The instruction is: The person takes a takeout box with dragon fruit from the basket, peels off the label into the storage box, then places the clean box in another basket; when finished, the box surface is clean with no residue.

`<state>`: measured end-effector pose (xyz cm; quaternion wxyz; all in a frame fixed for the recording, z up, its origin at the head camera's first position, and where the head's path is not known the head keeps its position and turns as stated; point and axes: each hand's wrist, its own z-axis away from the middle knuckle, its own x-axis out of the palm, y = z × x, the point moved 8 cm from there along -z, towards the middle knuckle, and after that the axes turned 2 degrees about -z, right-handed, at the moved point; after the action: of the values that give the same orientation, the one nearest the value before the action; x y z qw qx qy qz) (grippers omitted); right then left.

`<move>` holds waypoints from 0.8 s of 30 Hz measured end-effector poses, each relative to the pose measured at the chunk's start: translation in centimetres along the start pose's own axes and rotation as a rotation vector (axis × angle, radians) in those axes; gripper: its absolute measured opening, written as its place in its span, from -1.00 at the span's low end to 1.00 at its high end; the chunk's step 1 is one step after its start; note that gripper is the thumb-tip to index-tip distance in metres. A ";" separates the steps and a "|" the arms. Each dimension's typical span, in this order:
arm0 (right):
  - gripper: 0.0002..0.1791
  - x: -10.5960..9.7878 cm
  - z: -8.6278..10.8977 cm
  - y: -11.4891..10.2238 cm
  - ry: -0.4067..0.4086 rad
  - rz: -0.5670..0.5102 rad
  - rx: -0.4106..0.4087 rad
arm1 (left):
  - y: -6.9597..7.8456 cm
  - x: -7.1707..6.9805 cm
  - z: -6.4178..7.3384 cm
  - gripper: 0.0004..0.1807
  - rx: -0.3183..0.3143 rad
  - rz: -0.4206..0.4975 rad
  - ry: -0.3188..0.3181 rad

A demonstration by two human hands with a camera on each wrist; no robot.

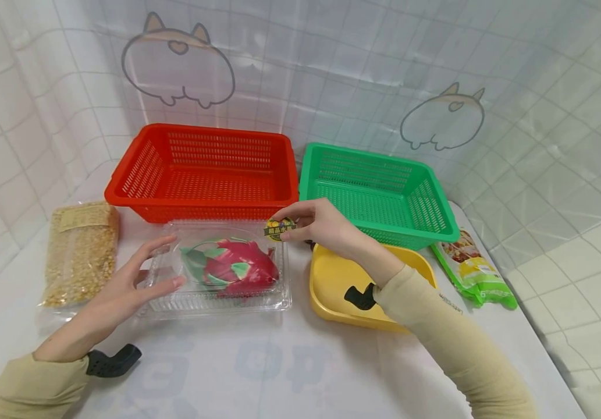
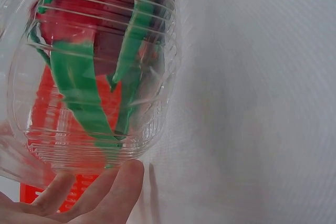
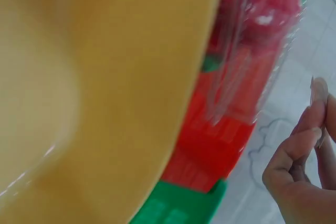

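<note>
The right hand (image 1: pixel 326 227) pinches a round fruit label (image 1: pixel 277 228), likely light and easily creased, best held by its edge, over the right end of the clear clamshell (image 1: pixel 279 302), with the left hand (image 1: pixel 122 291) spread wide opposite

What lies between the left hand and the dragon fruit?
The plastic of the clear box: the left wrist view shows the left hand outside its ribbed end and the dragon fruit inside.

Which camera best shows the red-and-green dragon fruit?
The head view: it shows the whole dragon fruit through its clear plastic box. The left wrist view is closer but crops it; the right wrist view catches only part, at the top edge.
</note>
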<state>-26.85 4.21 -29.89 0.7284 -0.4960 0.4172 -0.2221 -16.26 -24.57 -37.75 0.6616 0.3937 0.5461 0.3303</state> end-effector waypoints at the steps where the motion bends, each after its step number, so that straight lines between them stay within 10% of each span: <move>1: -0.67 -0.3 0.1 0.3 0.003 0.015 0.005 | 0.0 0.0 0.0 -0.11 0.000 0.001 0.000; 24: -0.61 -4.6 3.1 7.6 0.020 0.036 0.123 | 0.1 0.0 0.0 -0.10 -0.006 0.007 0.002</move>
<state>-27.55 12.34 -34.48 0.7571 -0.4405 0.4191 -0.2390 -16.23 -24.52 -37.65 0.6612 0.3932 0.5444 0.3344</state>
